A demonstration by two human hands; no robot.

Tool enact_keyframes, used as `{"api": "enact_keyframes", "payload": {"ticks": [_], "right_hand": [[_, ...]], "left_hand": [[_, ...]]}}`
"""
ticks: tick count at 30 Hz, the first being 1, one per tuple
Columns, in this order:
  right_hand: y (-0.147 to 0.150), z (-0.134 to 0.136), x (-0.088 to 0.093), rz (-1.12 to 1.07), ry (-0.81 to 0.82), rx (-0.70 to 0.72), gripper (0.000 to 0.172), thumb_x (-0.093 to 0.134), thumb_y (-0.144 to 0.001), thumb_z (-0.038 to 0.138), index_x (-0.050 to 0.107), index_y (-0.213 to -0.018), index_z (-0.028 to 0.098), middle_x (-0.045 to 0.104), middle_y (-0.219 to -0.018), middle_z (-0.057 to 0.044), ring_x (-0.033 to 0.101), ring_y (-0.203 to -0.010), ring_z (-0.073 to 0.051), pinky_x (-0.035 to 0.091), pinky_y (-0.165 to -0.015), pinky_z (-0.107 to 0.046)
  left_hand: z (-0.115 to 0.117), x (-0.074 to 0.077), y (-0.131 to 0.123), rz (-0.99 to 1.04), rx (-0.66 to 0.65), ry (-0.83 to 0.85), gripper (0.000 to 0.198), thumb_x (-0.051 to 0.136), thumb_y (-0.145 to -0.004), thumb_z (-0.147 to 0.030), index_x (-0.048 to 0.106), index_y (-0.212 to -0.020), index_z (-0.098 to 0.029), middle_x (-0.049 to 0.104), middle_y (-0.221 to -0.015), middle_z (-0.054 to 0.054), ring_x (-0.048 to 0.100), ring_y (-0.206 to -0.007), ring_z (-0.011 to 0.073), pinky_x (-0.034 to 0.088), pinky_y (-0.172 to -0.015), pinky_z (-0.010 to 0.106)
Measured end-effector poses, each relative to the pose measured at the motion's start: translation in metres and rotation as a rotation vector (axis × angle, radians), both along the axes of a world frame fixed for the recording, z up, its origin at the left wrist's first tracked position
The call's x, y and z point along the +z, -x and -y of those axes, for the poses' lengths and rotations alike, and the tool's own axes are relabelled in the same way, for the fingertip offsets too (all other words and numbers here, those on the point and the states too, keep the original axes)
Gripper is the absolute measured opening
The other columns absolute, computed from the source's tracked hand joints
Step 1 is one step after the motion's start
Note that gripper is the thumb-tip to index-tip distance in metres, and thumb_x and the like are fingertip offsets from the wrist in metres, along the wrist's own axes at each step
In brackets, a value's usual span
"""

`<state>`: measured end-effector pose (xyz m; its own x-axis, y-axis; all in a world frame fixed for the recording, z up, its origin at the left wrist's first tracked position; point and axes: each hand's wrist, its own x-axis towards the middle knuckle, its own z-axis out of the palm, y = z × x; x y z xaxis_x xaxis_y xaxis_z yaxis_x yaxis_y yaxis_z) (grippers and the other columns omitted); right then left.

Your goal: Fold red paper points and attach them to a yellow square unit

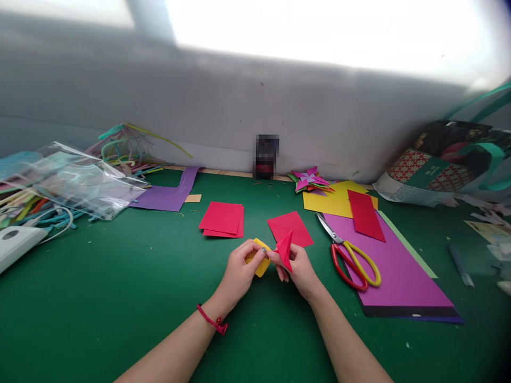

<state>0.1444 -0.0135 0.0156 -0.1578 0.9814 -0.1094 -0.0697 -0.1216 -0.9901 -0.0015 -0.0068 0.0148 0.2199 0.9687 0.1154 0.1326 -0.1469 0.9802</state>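
Hands [238, 266] pinch folded yellow paper [261, 268] (left) and folded red paper [285, 250] (right), green tabletop [323, 252] separating them from the scissors' [339, 242] edge.

Left hand [239, 267], right hand [302, 270] close together — fingers [248, 248] curled, forearms [181, 338] angled inward

Brightest zone: far wall [219, 101], upper pt. blown out to white w/ soft-edged boundary, esp. ctr. to R; lower pt. grey. Bench [120, 319] mod. lit, dimmer than wall; shadows soft & faint. Glare streaks on clear plastic bag [96, 181], far L. Wide-angle stretch twd. edges, e.g. carrier bag [417, 169], far R, slightly soft. Hands [240, 264] fairly sharp, mid-scene. Dark obj. [265, 157], far ctr., pixelated; details illegible.
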Motion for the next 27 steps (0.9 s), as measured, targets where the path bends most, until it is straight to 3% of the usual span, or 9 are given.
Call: {"api": "enact_keyframes", "payload": {"ticks": [5, 8, 11, 13, 21, 27], "right_hand": [[0.001, 0.001, 0.004, -0.018, -0.031, -0.011, 0.023, 0.059, -0.072, 0.038, 0.051, -0.068, 0.017, 0.049, -0.041, 0.005, 0.038, -0.032, -0.006, 0.029, -0.034, -0.018], [0.003, 0.001, 0.006, -0.028, -0.03, -0.056, 0.025, 0.057, -0.073, 0.041, 0.052, -0.07, 0.017, 0.05, -0.044, 0.004, 0.039, -0.033, -0.007, 0.03, -0.034, -0.019], [0.004, -0.001, 0.004, -0.056, -0.032, -0.135, 0.027, 0.057, -0.072, 0.043, 0.055, -0.073, 0.016, 0.053, -0.05, 0.002, 0.041, -0.036, -0.008, 0.029, -0.03, -0.018], [0.005, -0.002, 0.003, -0.071, -0.044, -0.188, 0.027, 0.058, -0.071, 0.042, 0.055, -0.074, 0.016, 0.054, -0.054, 0.0, 0.043, -0.039, -0.008, 0.029, -0.03, -0.018], [0.003, -0.002, -0.001, 0.033, -0.107, -0.259, 0.025, 0.06, -0.07, 0.04, 0.053, -0.069, 0.017, 0.049, -0.052, 0.003, 0.042, -0.038, -0.008, 0.032, -0.033, -0.02], [0.002, -0.002, 0.0, 0.112, -0.131, -0.263, 0.022, 0.058, -0.072, 0.039, 0.052, -0.068, 0.019, 0.044, -0.046, 0.005, 0.04, -0.038, -0.009, 0.029, -0.037, -0.022]], "left_hand": [[0.001, 0.004, -0.001, 0.13, 0.028, 0.062, 0.022, 0.046, -0.08, -0.033, 0.058, -0.075, -0.016, 0.056, -0.079, 0.003, 0.051, -0.076, 0.0155, 0.041, -0.068, 0.024], [-0.001, 0.004, -0.001, 0.228, 0.028, 0.11, 0.026, 0.043, -0.082, -0.032, 0.061, -0.093, -0.017, 0.059, -0.098, 0.006, 0.052, -0.093, 0.0193, 0.041, -0.08, 0.027], [-0.003, 0.001, -0.001, 0.366, 0.039, 0.186, 0.04, 0.049, -0.078, -0.029, 0.047, -0.118, -0.022, 0.055, -0.112, 0.006, 0.052, -0.099, 0.0192, 0.042, -0.083, 0.029], [-0.005, -0.002, 0.0, 0.433, 0.038, 0.232, 0.05, 0.053, -0.076, -0.028, 0.039, -0.124, -0.022, 0.053, -0.114, 0.007, 0.053, -0.098, 0.0188, 0.044, -0.081, 0.029], [-0.006, -0.007, -0.003, 0.442, 0.039, 0.232, 0.031, 0.056, -0.074, -0.029, 0.05, -0.102, -0.017, 0.057, -0.101, 0.008, 0.056, -0.091, 0.0197, 0.047, -0.075, 0.029], [-0.005, -0.005, -0.003, 0.438, 0.015, 0.247, 0.029, 0.056, -0.074, -0.03, 0.05, -0.099, -0.017, 0.057, -0.099, 0.007, 0.058, -0.086, 0.0188, 0.048, -0.073, 0.029]]}}
